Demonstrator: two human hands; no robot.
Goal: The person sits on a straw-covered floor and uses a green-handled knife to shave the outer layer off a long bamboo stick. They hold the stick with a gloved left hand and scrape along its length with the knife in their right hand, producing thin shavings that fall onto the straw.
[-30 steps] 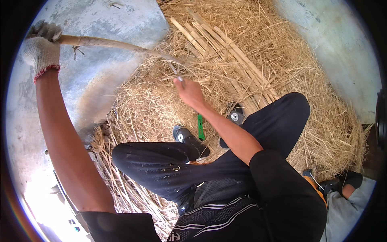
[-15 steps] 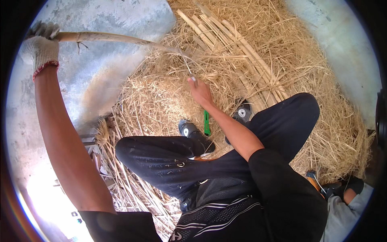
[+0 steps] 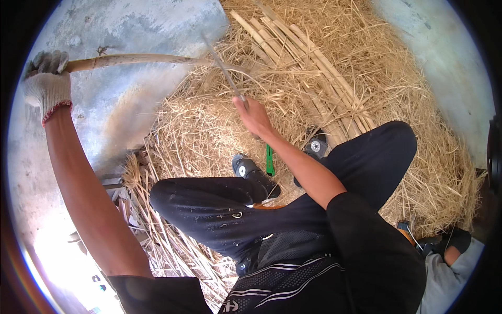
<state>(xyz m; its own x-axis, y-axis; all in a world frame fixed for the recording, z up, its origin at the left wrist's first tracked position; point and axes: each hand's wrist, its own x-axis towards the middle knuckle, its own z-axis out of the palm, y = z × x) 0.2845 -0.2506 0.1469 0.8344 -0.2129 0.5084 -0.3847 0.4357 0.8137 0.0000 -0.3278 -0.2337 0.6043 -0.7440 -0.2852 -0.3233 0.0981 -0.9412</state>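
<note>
My left hand (image 3: pixel 48 86), in a pale knitted glove with grey fingers, is closed around one end of a long bamboo strip (image 3: pixel 130 60) at the far left. The strip reaches rightward in a slight curve, its far end over the straw. My right hand (image 3: pixel 254 116), bare, grips a knife whose long thin blade (image 3: pixel 226 73) slants up and left across the strip's right part. Whether blade and bamboo touch, I cannot tell. A small twig stub (image 3: pixel 102 51) sticks up from the strip.
Loose straw or shavings (image 3: pixel 198 125) cover the floor around my crossed legs. Several split bamboo lengths (image 3: pixel 324 73) lie at the upper right. A green object (image 3: pixel 270 161) lies between my shoes. Another person's grey-clothed leg (image 3: pixel 444 277) shows at the lower right.
My left hand has lowered slightly, and the bamboo strip has turned, its twig stub now above instead of below. The knife blade has swung up and left across the strip.
</note>
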